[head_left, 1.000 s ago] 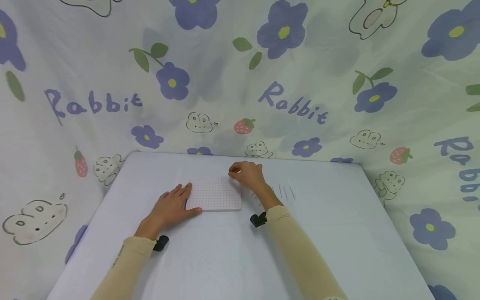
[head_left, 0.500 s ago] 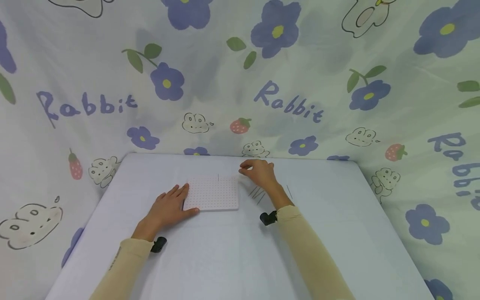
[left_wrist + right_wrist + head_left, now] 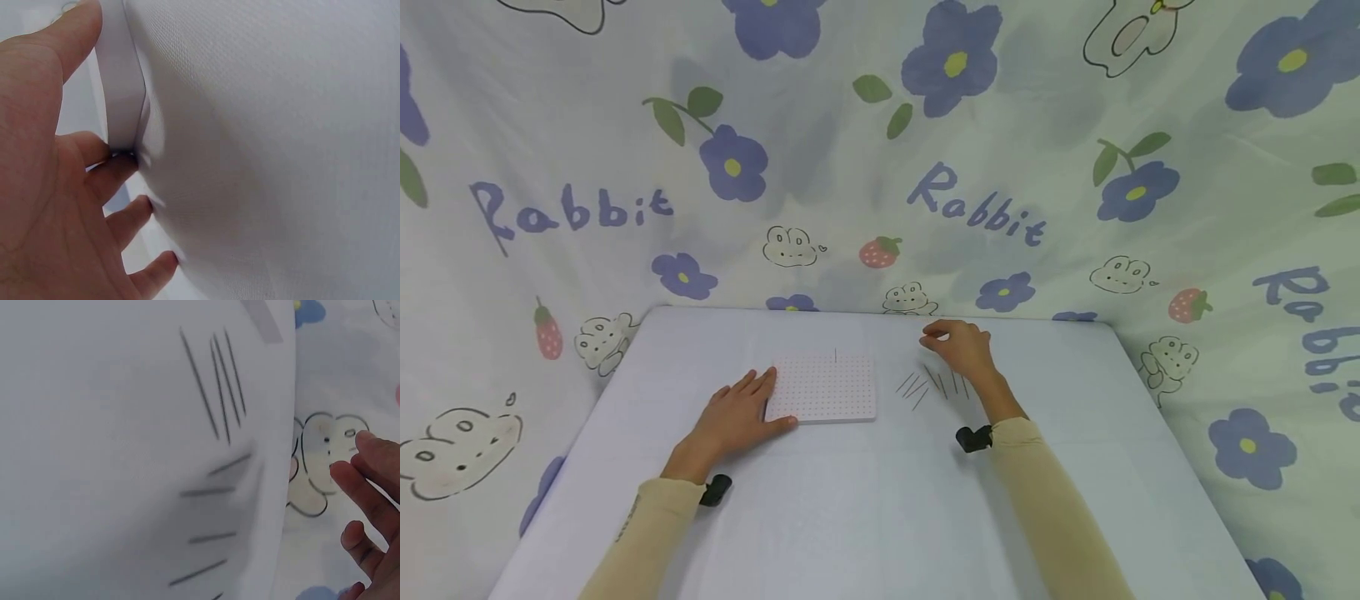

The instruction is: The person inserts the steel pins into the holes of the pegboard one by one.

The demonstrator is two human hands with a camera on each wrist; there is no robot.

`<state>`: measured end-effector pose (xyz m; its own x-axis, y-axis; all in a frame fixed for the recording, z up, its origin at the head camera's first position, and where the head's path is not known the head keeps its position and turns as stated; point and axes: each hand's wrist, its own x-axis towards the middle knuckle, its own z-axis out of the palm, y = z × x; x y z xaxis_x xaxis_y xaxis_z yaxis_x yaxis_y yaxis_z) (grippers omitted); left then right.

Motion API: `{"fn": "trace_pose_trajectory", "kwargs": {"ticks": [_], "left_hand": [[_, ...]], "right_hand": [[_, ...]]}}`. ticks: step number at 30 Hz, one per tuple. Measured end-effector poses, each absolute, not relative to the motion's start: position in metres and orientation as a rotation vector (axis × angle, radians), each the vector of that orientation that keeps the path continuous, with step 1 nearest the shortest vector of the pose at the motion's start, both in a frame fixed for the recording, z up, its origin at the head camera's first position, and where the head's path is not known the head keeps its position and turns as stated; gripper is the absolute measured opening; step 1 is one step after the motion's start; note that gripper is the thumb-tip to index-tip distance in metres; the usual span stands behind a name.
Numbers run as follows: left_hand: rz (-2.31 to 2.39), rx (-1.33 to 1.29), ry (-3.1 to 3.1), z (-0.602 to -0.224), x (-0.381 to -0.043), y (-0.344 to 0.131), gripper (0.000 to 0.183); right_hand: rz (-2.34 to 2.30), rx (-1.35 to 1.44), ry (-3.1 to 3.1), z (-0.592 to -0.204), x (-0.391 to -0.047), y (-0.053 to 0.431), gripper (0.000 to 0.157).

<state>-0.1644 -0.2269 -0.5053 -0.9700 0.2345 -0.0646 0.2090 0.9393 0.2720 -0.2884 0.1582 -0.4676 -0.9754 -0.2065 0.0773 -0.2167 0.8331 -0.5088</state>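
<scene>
My left hand (image 3: 735,418) holds the left end of a white board (image 3: 823,390) dotted with small holes. Its thumb presses the near edge while fingertips bear on the left edge; in the left wrist view, thumb and fingers bracket the board's corner. One thin dark stick (image 3: 836,355) stands upright at the board's back edge. To the right of the board my right hand (image 3: 961,346) hovers over several thin dark sticks (image 3: 228,381) lying on the table. Thumb and fingertips are loosely bent and apart in the right wrist view, with nothing seen between them.
A white cloth covers the table (image 3: 850,517). Just behind its far edge hangs a patterned curtain (image 3: 850,158) with flowers and rabbits. Each wrist carries a small black camera (image 3: 973,439).
My right hand has moved right, from the board's back right corner to above the loose sticks. The left hand stays on the board, and the upright stick stays in place.
</scene>
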Motion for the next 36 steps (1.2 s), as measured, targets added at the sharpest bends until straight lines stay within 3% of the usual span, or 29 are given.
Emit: {"fn": "trace_pose_trajectory", "kwargs": {"ticks": [14, 36], "left_hand": [[0.413, 0.344, 2.988, -0.507, -0.165, -0.229, 0.105], [0.419, 0.347, 2.993, -0.51, -0.165, -0.229, 0.105]], "right_hand": [[0.843, 0.234, -3.008, -0.477, -0.28, 0.208, 0.033], [0.772, 0.163, -3.063, -0.496, -0.265, 0.241, 0.034]]}}
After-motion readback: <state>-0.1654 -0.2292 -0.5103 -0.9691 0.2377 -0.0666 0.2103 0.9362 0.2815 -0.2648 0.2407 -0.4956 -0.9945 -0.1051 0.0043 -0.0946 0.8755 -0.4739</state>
